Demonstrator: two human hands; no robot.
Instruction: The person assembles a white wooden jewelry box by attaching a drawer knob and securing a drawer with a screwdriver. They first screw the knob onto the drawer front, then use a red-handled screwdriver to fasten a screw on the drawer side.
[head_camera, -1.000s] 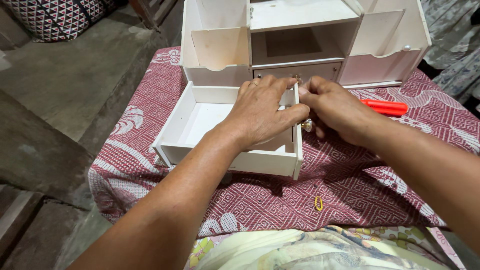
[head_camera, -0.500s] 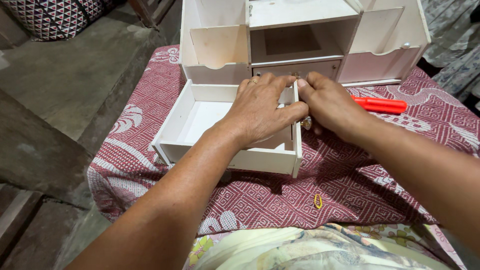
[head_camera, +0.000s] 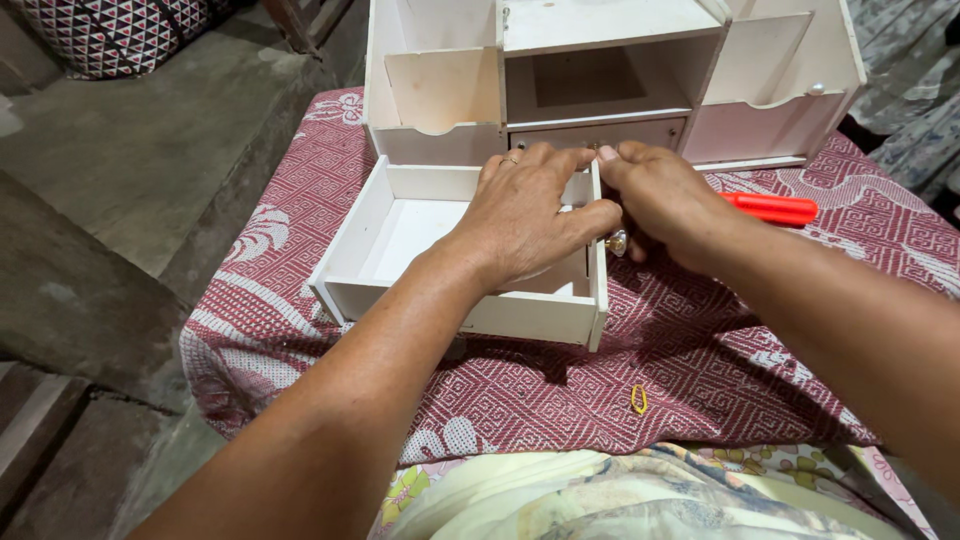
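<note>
A white wooden drawer (head_camera: 400, 235) lies pulled out on a red patterned cloth (head_camera: 720, 350), in front of a white wooden organiser cabinet (head_camera: 600, 70). My left hand (head_camera: 530, 215) reaches across the drawer and grips its front panel from inside. My right hand (head_camera: 665, 205) is on the outer face of that panel, fingers closed around a small brass knob (head_camera: 617, 243). Both hands meet at the panel's top edge.
A red-handled tool (head_camera: 775, 208) lies on the cloth to the right of my right hand. A small yellow rubber band (head_camera: 639, 399) rests near the front edge. Grey concrete steps (head_camera: 130, 190) drop away on the left. A floral cloth (head_camera: 600, 500) covers my lap.
Both hands have stayed on the drawer's front panel. The right hand's fingers have shifted slightly at the knob; the drawer has not moved.
</note>
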